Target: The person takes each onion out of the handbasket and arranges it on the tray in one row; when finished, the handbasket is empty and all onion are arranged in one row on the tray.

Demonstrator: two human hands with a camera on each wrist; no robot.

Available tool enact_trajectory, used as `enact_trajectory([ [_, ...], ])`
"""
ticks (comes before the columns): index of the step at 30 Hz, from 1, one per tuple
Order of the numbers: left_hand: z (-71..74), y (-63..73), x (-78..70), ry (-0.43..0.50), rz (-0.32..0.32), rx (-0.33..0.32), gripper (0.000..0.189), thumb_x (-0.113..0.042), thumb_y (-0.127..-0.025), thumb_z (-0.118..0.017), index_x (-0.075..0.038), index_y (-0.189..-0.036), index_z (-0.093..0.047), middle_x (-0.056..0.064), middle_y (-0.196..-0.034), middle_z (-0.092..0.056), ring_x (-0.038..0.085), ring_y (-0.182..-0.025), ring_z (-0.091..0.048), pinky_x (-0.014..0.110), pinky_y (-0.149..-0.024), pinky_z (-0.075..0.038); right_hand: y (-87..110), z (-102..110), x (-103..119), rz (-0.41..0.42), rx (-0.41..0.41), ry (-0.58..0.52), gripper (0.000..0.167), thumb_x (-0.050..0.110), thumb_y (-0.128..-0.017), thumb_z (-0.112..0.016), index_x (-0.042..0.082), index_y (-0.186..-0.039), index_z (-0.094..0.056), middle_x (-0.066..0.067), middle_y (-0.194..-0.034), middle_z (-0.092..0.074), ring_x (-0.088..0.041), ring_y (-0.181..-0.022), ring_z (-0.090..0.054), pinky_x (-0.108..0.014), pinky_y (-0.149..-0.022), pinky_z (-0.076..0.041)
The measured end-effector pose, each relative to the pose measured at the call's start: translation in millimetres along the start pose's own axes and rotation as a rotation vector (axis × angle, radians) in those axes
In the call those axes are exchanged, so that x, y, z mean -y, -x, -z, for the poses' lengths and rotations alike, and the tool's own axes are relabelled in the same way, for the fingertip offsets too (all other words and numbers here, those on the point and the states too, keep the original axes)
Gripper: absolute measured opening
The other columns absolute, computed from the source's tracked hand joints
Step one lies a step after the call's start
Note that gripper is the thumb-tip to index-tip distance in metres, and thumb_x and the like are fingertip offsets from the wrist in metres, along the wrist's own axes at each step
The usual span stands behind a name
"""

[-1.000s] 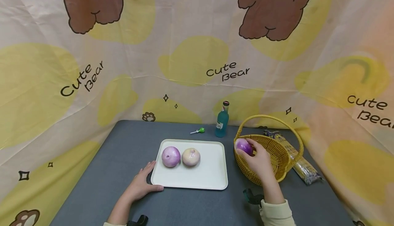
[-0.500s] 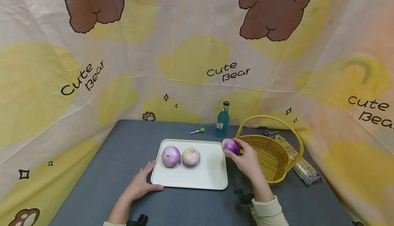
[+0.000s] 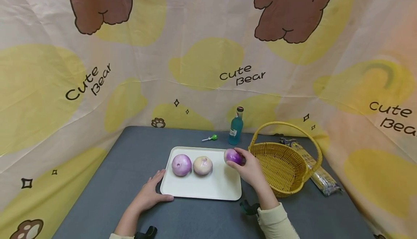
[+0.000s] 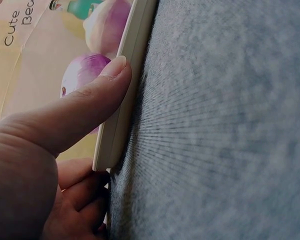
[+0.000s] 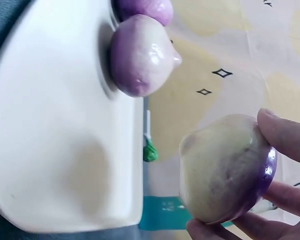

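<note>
Above the right part of the white tray [image 3: 208, 190], my right hand [image 3: 251, 168] holds a purple onion [image 3: 232, 156] between thumb and fingers. The right wrist view shows that onion's pale side [image 5: 222, 167] apart from the tray surface, with a shadow beneath it. Two more onions sit on the tray: a light purple one [image 3: 181, 165] at the left and a paler one [image 3: 202, 165] beside it. My left hand [image 3: 150, 193] rests at the tray's front left corner. Its thumb [image 4: 97, 95] lies against the front rim, with the fingers stretched along the left side.
A yellow wicker basket [image 3: 277, 192] with a tall handle stands right of the tray. Behind it lies a clear-wrapped long packet [image 3: 322, 181]. A blue bottle [image 3: 236, 128] and a green lollipop [image 3: 213, 137] are at the back of the grey table [image 3: 137, 148], before a printed cloth.
My right hand has carried the purple onion leftward, from over the basket's left rim to above the tray's right part. The left hand and the two other onions have stayed put.
</note>
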State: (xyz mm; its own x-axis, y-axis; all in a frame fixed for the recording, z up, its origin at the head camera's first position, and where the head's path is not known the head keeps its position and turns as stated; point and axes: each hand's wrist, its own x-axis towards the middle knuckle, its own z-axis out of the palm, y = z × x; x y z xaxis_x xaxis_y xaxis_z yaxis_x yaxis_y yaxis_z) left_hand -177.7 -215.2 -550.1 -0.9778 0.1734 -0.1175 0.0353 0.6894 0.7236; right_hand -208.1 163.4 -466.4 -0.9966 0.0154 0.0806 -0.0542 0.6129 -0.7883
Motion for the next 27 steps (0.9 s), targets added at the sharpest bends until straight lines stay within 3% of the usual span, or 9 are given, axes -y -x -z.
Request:
enact_trajectory([
  [12,-0.1,-1.9,-4.9,0.016,-0.011,0.008,0.115,-0.046,-0.07,-0.09,-0.005,-0.159,-0.029,0.026,-0.163,-0.024,0.06,-0.147,-0.01,0.077,-0.114,-0.013,-9.7,-26,-18,-0.005,0.048,-0.029,0.065,0.035,-0.085,-0.082,0.013,-0.142,-0.058,-0.019,-0.141,-0.059,-0.037,-0.125,-0.059,-0.054,-0.099,-0.053],
  [27,0.2,0.3,-1.5,0.019,0.009,0.003,0.116,-0.046,-0.069,-0.091,-0.007,-0.159,-0.029,0.025,-0.164,-0.024,0.058,-0.149,-0.01,0.074,-0.116,-0.014,-8.8,-44,-29,0.027,0.08,0.028,0.063,0.034,-0.083,-0.084,0.011,-0.137,-0.062,-0.016,-0.136,-0.063,-0.036,-0.125,-0.06,-0.055,-0.102,-0.05],
])
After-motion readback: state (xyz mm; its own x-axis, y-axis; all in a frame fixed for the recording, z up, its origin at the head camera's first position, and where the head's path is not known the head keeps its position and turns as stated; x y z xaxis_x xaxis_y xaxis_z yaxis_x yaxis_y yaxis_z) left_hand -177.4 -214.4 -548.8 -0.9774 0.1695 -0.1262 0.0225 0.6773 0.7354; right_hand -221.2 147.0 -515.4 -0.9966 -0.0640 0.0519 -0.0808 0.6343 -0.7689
